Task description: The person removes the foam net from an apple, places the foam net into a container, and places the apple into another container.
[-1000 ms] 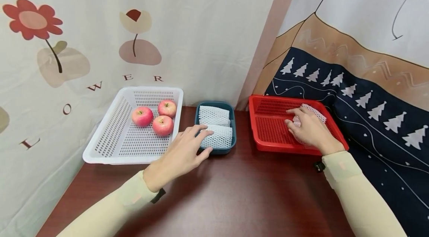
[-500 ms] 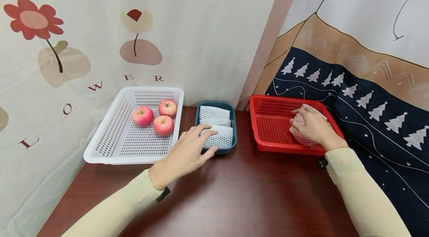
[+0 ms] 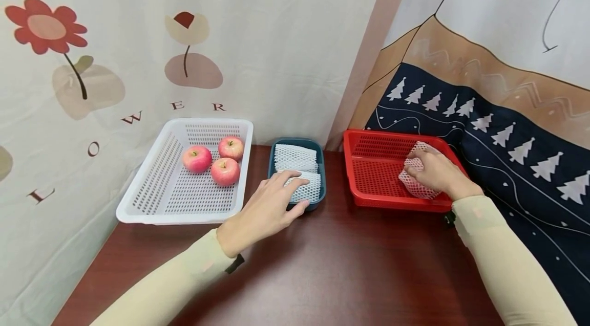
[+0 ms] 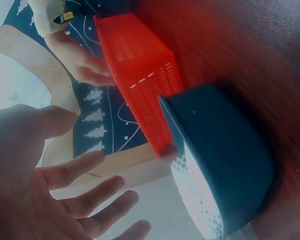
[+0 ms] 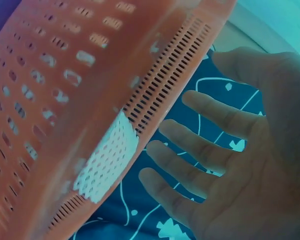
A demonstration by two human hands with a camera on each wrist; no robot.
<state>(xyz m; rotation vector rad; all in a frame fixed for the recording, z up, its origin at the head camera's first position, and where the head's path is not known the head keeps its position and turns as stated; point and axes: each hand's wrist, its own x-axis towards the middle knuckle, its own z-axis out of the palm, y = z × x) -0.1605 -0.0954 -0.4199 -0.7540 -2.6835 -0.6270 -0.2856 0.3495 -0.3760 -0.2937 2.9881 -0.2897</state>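
In the head view my left hand (image 3: 269,208) hovers over the near edge of a small dark blue tub (image 3: 322,182), fingers spread and holding nothing. Inside the tub lie white foam net sleeves (image 3: 295,158); my fingers partly cover the nearer one. My right hand (image 3: 435,170) is over the right side of a red slotted basket (image 3: 373,177). Below it lies a foam net (image 3: 418,189) with a reddish tint through its mesh; I cannot tell whether anything is inside. The right wrist view shows that hand's fingers (image 5: 200,135) apart, with nothing between them.
On the left stands a white slotted basket (image 3: 138,198) holding three red apples (image 3: 225,171). All the containers sit on a dark red-brown table (image 3: 332,264). Behind them hangs a printed curtain (image 3: 295,49), with a dark blue patterned part at the right.
My right hand has drawn a little to the right, uncovering more of the foam net in the red basket. My left hand has shifted slightly right over the tub.
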